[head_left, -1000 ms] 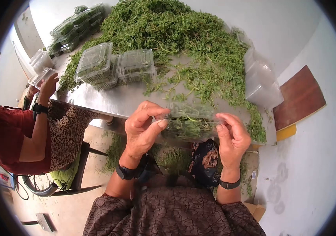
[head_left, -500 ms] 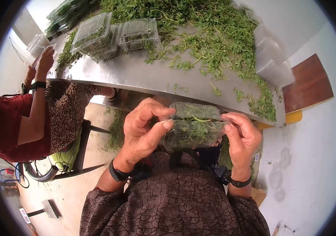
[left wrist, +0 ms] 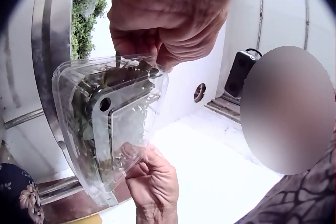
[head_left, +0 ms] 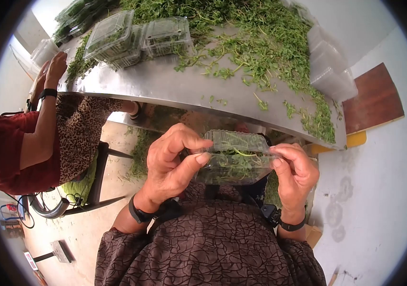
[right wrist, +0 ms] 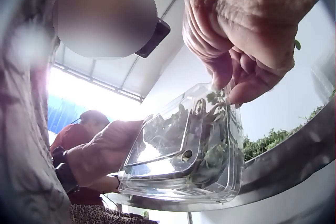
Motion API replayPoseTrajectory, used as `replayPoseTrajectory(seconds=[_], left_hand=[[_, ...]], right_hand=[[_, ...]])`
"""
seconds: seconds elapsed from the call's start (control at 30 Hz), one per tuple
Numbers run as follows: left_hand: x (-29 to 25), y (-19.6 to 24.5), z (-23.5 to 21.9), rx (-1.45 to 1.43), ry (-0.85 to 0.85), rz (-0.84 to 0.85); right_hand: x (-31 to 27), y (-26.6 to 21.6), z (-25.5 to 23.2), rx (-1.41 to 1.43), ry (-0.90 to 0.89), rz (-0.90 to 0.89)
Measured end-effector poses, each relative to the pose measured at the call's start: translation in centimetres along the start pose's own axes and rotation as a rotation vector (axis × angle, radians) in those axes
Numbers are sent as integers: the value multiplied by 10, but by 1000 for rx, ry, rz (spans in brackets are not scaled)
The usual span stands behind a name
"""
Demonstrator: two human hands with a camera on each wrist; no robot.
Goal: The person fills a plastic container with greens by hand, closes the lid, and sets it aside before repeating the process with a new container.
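Note:
A clear plastic clamshell box (head_left: 237,164) with leafy green stems inside is held up in front of the torso, short of the table edge. My left hand (head_left: 172,159) pinches its left end between thumb and fingers at the rim. At the opposite end, my right hand (head_left: 293,167) pinches the rim the same way. The right wrist view shows the box (right wrist: 184,150) tilted, the greens (right wrist: 210,124) pressed against its clear wall. A round vent hole shows in the box (left wrist: 121,124) in the left wrist view.
On the metal table (head_left: 165,86) lies a large heap of loose greens (head_left: 260,43). Filled clamshells (head_left: 110,35) are stacked at its left. Nested plastic boxes (head_left: 330,71) stand by the right edge. Another person (head_left: 32,138) sits at the left. A brown board (head_left: 372,100) leans at the right.
The view has tilted down, so the table sits higher in frame. Both hands keep holding the box, which has come nearer the torso. The other person's hands no longer show a clear container.

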State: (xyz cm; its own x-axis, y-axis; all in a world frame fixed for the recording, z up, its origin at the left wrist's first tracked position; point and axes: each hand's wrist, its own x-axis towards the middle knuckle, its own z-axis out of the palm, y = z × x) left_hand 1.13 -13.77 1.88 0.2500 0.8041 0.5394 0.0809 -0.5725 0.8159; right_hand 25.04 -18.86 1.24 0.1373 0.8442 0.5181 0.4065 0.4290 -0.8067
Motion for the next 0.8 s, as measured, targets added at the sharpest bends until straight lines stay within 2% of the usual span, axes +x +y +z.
replayPoseTrajectory(seconds=[0.13, 0.2, 0.43, 0.53, 0.6, 0.8], left_hand=[[0, 0, 0, -10, -13, 0], [-3, 1, 0, -62, -51, -124], [-1, -4, 6, -84, -81, -132], [-3, -7, 6, -157, -95, -187], [-5, -8, 5, -164, -125, -260], [-19, -18, 2, -126, -254, -235]], right_hand=[[0, -3, -1, -8, -6, 4], [-1, -2, -2, -17, -5, 17], [-5, 3, -8, -34, -23, 37], [-9, 2, -7, 6, -19, 106], [-15, 3, -6, 64, -44, 245], [-32, 9, -15, -21, -145, 296]])
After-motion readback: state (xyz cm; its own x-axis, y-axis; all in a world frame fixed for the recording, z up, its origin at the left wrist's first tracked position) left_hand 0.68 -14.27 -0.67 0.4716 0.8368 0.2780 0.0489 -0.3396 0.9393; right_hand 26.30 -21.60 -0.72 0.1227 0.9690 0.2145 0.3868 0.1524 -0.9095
